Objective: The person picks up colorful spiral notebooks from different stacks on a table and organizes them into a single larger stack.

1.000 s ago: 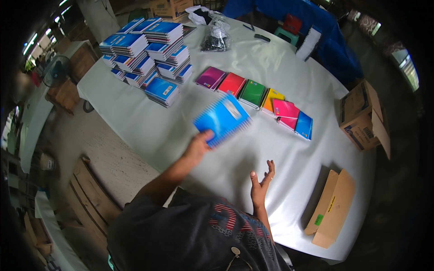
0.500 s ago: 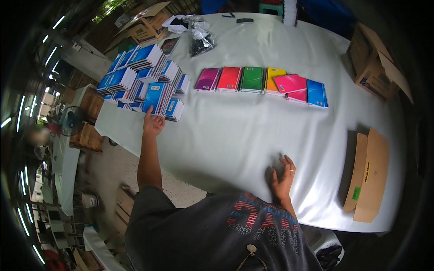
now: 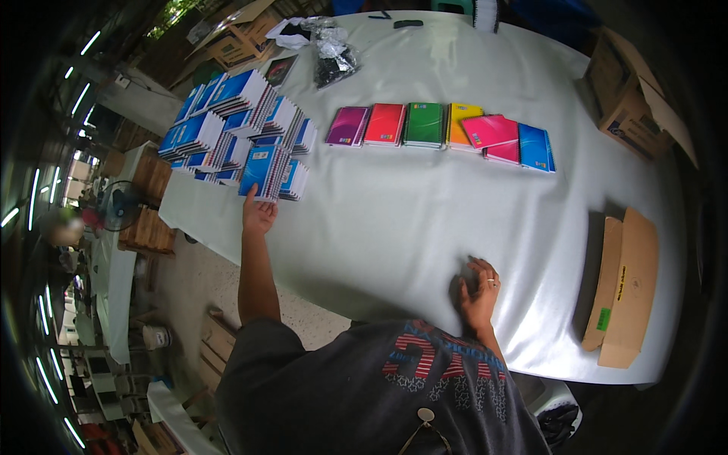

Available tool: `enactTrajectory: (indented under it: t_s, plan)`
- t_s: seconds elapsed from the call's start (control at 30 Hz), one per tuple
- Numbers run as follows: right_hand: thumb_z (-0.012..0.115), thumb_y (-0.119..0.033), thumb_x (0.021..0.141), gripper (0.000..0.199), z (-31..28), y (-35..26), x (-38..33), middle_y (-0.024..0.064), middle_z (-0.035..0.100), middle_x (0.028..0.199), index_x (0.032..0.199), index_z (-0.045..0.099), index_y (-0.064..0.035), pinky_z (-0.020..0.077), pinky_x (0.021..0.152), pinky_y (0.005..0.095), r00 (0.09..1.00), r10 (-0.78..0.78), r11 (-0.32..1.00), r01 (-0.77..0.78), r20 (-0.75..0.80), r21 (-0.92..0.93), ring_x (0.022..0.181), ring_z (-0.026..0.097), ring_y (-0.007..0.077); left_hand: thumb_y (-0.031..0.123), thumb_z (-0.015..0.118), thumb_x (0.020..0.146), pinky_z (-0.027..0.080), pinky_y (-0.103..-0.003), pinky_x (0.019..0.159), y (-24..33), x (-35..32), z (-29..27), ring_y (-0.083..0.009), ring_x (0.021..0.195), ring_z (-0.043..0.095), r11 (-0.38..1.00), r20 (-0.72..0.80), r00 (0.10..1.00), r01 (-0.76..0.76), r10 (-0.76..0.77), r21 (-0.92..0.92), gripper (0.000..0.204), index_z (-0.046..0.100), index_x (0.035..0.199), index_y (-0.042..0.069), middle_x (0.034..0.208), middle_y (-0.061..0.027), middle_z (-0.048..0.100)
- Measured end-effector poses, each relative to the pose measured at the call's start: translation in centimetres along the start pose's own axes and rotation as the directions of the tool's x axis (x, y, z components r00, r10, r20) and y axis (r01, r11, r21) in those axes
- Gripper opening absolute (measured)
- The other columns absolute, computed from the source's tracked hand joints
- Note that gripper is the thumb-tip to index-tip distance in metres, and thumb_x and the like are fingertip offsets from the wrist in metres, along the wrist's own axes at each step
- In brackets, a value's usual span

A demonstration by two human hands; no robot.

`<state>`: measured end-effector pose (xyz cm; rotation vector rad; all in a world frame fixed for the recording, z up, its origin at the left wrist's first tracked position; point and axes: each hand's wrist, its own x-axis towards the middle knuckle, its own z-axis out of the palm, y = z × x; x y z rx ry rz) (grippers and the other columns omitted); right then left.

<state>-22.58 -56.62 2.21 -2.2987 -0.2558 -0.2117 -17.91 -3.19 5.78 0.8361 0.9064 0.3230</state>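
Head view
Left hand (image 3: 258, 216): stretched out to the table's (image 3: 394, 220) left edge, fingers loosely open, touching the blue notebook (image 3: 255, 170) at the near end of the blue stacks (image 3: 227, 121); no firm grip visible.
Right hand (image 3: 479, 286): flat, fingers spread, pressing the white cloth by the near edge, holding nothing.
Coloured row (image 3: 440, 129): far middle.
Flat carton (image 3: 626, 288): right edge.

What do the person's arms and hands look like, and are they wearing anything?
Both arms are bare below short sleeves of a dark grey T-shirt with red and white print. No gloves on either. The left hand shows nothing worn; the right hand has a small ring on one finger.
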Motion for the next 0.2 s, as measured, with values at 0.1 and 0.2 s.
enactTrajectory:
  t_s: [0.1,0.2]
  plan:
    - [0.065,-0.002,0.069,0.039,-0.1,0.0,-0.1,0.0103,0.052,0.118,0.106,0.053,-0.0079,0.0294,0.098,0.0398,1.0,0.009,1.0,-0.009,0.018,0.025,0.115,0.045,0.0289,0.041,0.075,0.069,0.046,-0.027,0.074,0.1,0.2,0.4,-0.02,0.096,0.051,1.0,0.054,0.999,0.006,-0.005,-0.026,0.071,0.044,0.115,-0.004,0.111,-0.0098,0.05]
    - [0.064,-0.002,0.07,0.039,-0.2,0.1,-0.1,0.01,0.052,0.119,0.106,0.053,-0.0083,0.0297,0.098,0.0392,1.0,0.004,1.0,-0.004,0.004,0.02,0.115,0.045,0.0283,0.042,0.074,0.071,0.045,-0.03,0.08,-0.2,0.5,1.4,-0.0218,0.101,0.049,0.996,0.035,0.996,0.075,-0.076,0.043,0.073,0.042,0.118,-0.004,0.113,-0.0088,0.05]
